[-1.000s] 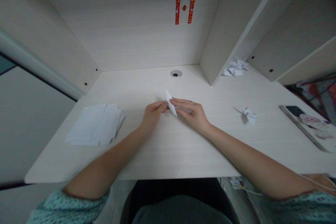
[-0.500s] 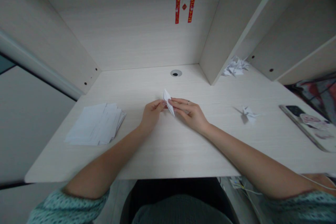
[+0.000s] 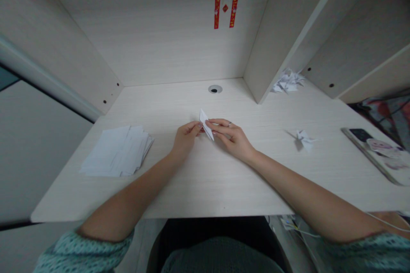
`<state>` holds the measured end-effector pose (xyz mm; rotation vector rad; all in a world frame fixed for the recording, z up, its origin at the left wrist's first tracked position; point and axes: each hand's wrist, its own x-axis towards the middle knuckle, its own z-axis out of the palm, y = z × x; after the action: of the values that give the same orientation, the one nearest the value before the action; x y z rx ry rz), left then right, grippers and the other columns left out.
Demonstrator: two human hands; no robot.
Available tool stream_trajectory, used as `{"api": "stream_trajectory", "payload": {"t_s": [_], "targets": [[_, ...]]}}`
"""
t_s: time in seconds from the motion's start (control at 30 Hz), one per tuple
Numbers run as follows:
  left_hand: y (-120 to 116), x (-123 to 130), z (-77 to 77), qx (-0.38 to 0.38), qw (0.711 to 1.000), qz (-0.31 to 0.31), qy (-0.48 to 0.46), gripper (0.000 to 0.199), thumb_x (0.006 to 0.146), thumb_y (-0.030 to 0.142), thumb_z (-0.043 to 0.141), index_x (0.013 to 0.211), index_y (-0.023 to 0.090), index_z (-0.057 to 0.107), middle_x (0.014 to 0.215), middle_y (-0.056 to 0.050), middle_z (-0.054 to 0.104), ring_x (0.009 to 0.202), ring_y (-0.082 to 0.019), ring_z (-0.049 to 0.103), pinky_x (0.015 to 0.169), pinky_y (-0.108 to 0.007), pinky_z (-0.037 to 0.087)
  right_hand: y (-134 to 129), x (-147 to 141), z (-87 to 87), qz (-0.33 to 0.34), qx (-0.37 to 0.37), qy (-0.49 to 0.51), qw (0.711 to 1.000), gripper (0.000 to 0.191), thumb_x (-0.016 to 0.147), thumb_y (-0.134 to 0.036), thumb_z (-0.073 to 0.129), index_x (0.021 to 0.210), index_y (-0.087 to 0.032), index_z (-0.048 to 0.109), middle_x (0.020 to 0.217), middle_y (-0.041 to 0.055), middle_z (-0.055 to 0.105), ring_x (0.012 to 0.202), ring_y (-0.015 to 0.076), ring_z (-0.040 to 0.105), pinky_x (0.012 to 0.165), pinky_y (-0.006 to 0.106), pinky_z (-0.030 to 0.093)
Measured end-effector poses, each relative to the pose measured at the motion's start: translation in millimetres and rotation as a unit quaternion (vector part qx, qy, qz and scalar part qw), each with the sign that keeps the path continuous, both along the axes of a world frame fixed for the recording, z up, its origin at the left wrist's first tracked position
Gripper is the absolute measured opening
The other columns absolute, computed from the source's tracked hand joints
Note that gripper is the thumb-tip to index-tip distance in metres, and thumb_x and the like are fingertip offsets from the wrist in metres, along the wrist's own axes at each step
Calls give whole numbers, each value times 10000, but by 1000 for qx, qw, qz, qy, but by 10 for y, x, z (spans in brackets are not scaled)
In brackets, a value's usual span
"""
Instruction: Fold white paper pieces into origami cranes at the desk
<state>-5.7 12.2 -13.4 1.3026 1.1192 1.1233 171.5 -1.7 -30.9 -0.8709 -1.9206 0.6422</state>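
Pinches a seemingly part-folded paper between nearly closed fingers of left hand and right hand; has folded figure and paper heap apparently done, sheets left.

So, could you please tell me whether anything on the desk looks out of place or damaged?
Nothing looks spilled or clearly damaged. Only the paper stack at the left of the desk seems slightly untidy: its sheets are fanned unevenly, with edges not squared up.

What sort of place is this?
Probably a personal workspace, home or dorm: a desk with a cable hole, a phone on its right side, red decorations on the back panel.
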Motion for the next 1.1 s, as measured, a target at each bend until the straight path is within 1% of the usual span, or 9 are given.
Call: {"api": "stream_trajectory", "payload": {"t_s": [0.13,0.2,0.33,0.47,0.57,0.67,0.77,0.97,1.1], "targets": [[-1,-2,9,-2,1000,-3,5,242,756,393,609,730,168,691,754,-31,700,748,-168,620,751,-282,463,-7,-14,28,-7,-18,18,1000,373,914,-192,475,1251,-307,588,1257,60,602,1172,191,558,1003,387,444],[-6,0,18,-2,1000,-7,8,233,764,382,601,731,168,690,767,-31,704,753,-166,623,752,-278,460,-11,-22,39,-9,-27,34,999,349,910,-200,482,1219,-304,607,1223,57,617,1142,194,569,954,374,472],[-21,12,34,-4,999,-35,13,224,777,361,587,720,171,690,745,-24,698,758,-164,628,765,-272,458,-16,-34,27,-24,-50,63,996,302,869,-187,533,1140,-277,632,1099,53,651,938,181,625,799,331,511],[-27,21,46,1,998,-64,7,242,764,377,596,665,168,668,681,-18,673,735,-165,624,752,-272,466,-7,-43,-15,-34,-55,104,992,275,825,-152,571,1067,-251,657,1012,42,647,829,152,620,755,303,502],[-30,24,51,5,997,-79,17,251,752,395,610,679,164,674,699,-22,678,727,-163,619,748,-271,471,8,-43,-35,-35,-44,121,991,236,797,-173,622,1009,-245,696,1000,47,648,839,157,619,735,297,508],[-46,36,53,4,997,-73,25,273,758,422,604,721,164,684,745,-30,692,733,-161,618,743,-268,480,18,-39,-41,-53,-34,121,991,193,786,-204,652,957,-249,728,986,56,666,875,176,631,725,305,516],[-72,59,58,-12,998,-57,12,309,778,457,578,724,166,664,736,-31,690,703,-154,622,715,-261,493,12,-37,-34,-77,-18,106,991,177,800,-202,642,934,-264,740,985,52,683,890,180,642,758,323,516],[-110,94,85,-41,998,-56,-7,302,740,463,630,764,162,634,696,-22,675,669,-147,631,696,-257,505,-24,-25,-14,-81,22,55,995,207,811,-172,628,966,-267,728,1004,47,692,953,184,642,871,348,489],[-114,97,90,-48,997,-56,-13,287,727,457,645,728,173,598,643,2,644,637,-138,625,687,-257,511,-30,-25,-1,-88,34,45,995,198,784,-143,638,930,-251,719,1000,49,681,951,183,642,869,340,485]]}}
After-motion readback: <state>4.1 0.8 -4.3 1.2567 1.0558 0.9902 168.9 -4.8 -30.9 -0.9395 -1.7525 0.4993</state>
